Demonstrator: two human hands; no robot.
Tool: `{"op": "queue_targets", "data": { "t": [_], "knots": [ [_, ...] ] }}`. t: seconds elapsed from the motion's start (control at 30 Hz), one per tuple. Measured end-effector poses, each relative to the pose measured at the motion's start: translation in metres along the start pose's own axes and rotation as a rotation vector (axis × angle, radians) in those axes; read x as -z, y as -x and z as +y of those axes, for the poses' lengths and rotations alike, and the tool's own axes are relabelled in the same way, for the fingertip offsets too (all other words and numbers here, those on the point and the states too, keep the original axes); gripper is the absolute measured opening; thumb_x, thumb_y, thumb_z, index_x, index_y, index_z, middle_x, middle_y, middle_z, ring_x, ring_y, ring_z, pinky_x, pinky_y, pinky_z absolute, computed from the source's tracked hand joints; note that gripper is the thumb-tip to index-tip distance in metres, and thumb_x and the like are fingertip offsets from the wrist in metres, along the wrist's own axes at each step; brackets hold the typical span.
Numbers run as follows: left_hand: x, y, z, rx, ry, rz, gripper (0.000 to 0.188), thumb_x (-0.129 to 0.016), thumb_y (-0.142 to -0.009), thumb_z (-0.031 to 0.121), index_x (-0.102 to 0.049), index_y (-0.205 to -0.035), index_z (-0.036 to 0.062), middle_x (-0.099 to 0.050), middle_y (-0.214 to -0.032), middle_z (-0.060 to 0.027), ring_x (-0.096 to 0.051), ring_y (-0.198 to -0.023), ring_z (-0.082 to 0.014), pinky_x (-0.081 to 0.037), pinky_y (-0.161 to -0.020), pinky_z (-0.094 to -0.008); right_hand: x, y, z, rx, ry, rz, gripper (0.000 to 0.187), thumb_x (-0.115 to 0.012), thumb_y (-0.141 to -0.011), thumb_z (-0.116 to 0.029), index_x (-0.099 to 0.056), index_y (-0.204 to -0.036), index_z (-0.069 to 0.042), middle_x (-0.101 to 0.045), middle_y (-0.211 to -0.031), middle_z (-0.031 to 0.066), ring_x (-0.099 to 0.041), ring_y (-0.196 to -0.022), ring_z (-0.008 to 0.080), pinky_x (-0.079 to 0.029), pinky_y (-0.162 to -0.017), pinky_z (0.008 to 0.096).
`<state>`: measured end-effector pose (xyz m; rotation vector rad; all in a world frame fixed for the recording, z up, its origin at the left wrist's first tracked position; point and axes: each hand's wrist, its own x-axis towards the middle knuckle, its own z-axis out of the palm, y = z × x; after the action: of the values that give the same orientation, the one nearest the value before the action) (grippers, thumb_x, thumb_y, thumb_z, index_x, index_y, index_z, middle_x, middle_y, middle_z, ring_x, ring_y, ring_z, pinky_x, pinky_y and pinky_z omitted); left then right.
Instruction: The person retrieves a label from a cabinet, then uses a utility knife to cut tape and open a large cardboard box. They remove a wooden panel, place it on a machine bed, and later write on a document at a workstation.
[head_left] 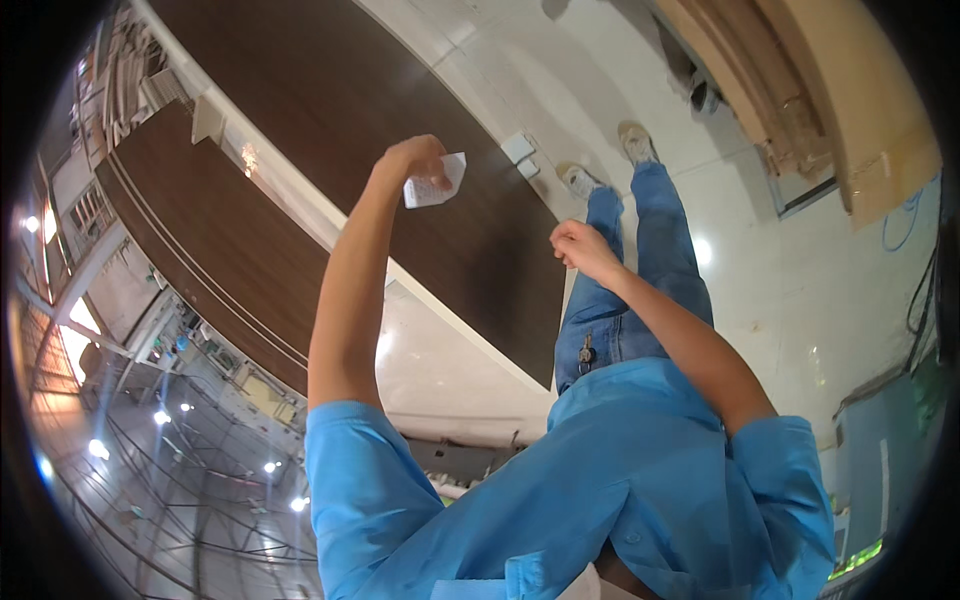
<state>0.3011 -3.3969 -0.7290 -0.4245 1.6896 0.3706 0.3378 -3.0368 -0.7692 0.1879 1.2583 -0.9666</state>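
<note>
My left hand [415, 160] is raised over a dark brown tabletop [480, 260] and pinches a small white folded sheet [443, 182], paper or cloth. My right hand [580, 245] hovers by the table's near edge, above my thigh. Its fingers are curled into a loose fist with nothing visible in it. Both arms reach out from blue short sleeves. Below the hands I see my blue jeans, a bunch of keys [585, 352] hanging at the waist, and my two light shoes [580, 180] on a white tiled floor.
The brown table has a white rim [300, 200] and curves off to the left. A small white box [520, 150] lies on the floor by its edge. Tan boards [850, 120] lean at upper right, with a blue cable [900, 215] beside them. Bright lamps shine at lower left.
</note>
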Motion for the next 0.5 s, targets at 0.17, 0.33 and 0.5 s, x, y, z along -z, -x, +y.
{"op": "queue_targets", "data": {
  "t": [0.17,0.33,0.5],
  "knots": [
    [-0.015,-0.121,-0.015,0.060,-0.363,-0.428,0.052,-0.084,-0.068,0.027,-0.072,-0.116,0.0118,-0.070,-0.114,-0.0137,-0.065,-0.109,-0.0330,-0.052,-0.088,-0.0467,-0.049,-0.076,0.025,0.142,0.233,0.103,0.025,-0.060,-0.088,-0.023,-0.063,-0.108,-0.008,-0.071,-0.099,0.0130,-0.067,-0.097,0.0328,-0.051,-0.083,0.0421],
    [-0.045,-0.196,-0.037,0.206,-0.625,-0.671,0.051,-0.086,-0.070,0.026,-0.072,-0.114,0.0063,-0.067,-0.119,-0.0169,-0.064,-0.109,-0.0359,-0.052,-0.087,-0.0482,-0.082,-0.153,0.009,0.143,0.172,0.037,0.031,-0.056,-0.090,-0.019,-0.056,-0.119,-0.008,-0.067,-0.112,0.0156,-0.062,-0.109,0.0340,-0.049,-0.092,0.0446],
    [-0.063,-0.233,-0.056,0.320,-0.768,-0.764,0.053,-0.087,-0.068,0.024,-0.071,-0.117,0.0134,-0.070,-0.116,-0.0115,-0.064,-0.110,-0.0328,-0.052,-0.087,-0.0474,-0.126,-0.199,0.001,0.158,0.054,-0.075,0.041,-0.054,-0.091,-0.017,-0.050,-0.132,-0.010,-0.063,-0.118,0.0162,-0.060,-0.112,0.0341,-0.048,-0.094,0.0448]
  ]
}}
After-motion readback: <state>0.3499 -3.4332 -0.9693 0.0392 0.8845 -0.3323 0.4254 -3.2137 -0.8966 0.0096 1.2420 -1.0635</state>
